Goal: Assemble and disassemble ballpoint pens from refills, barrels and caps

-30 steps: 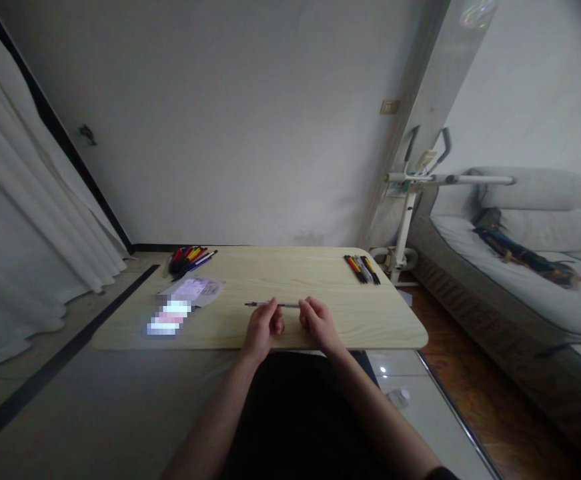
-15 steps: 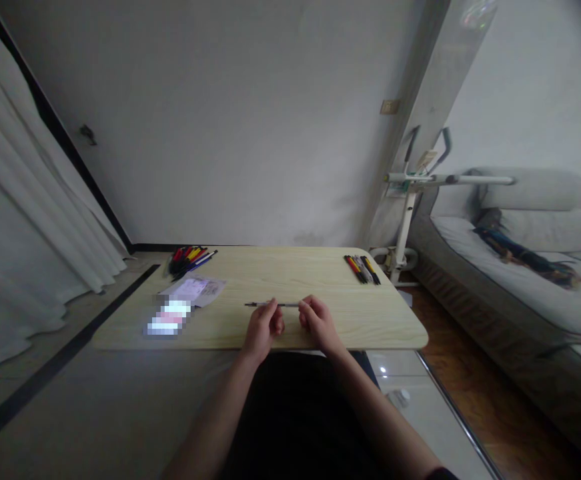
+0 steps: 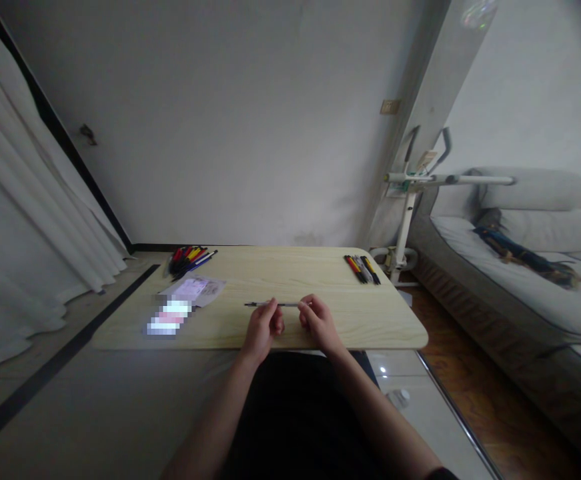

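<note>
A slim pen refill (image 3: 289, 305), dark toward its left end and greyer in the middle, lies level between my hands just above the table. My left hand (image 3: 263, 327) pinches it between thumb and fingers, and its dark end sticks out to the left. At the right end, my right hand (image 3: 317, 321) has thumb and fingertips closed on it; the tip there is hidden by the fingers.
The light wooden table (image 3: 280, 267) carries a heap of coloured pens (image 3: 190, 259) at back left and several markers (image 3: 363, 269) at back right. A paper sheet (image 3: 213, 290) and a blurred bright phone-like object (image 3: 170, 317) lie left. A bottle (image 3: 399, 398) stands below right.
</note>
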### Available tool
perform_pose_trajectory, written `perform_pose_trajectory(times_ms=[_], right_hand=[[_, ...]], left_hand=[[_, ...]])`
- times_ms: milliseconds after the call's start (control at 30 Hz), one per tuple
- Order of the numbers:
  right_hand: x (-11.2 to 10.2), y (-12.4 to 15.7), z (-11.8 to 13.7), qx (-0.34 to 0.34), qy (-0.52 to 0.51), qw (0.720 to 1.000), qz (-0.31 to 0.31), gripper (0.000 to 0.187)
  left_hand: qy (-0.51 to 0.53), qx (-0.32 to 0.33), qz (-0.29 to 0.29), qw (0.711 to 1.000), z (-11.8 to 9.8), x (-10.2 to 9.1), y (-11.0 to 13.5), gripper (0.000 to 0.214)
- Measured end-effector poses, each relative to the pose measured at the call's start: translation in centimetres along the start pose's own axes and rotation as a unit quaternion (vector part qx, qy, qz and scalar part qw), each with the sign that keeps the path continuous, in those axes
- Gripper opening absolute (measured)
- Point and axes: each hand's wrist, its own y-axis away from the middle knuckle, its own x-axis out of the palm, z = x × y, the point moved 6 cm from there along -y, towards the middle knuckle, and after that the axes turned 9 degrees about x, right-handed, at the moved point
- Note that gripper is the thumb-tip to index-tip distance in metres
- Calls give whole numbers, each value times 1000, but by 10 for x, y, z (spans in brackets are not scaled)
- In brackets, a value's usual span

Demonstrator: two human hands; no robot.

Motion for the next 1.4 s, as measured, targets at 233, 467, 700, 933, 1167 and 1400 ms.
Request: perform_pose_trajectory(times_ms=[233,467,700,933,1167,1400], right_hand=[[0,-1,-1,8,-3,1000,1,21],[-2,-2,-1,1,31,999,-36,33],[-2,-1,1,9,48,998,-39,40],[-1,-1,1,-9,31,999,-29,32],[-1,0,1,-6,9,1000,-23,24],[-1,-1,-2,13,-16,1000,-8,21]], left_hand=[[8,8,-3,1000,-1,0,0,31],[2,8,-1,1000,0,1,-1,32],[6,4,-6,1000,-1,1,0,32],[11,10,-5,1000,-2,2,0,30],[10,9,-10,1000,-1,0,0,31],[8,11,-1,1000,-1,1,0,32]])
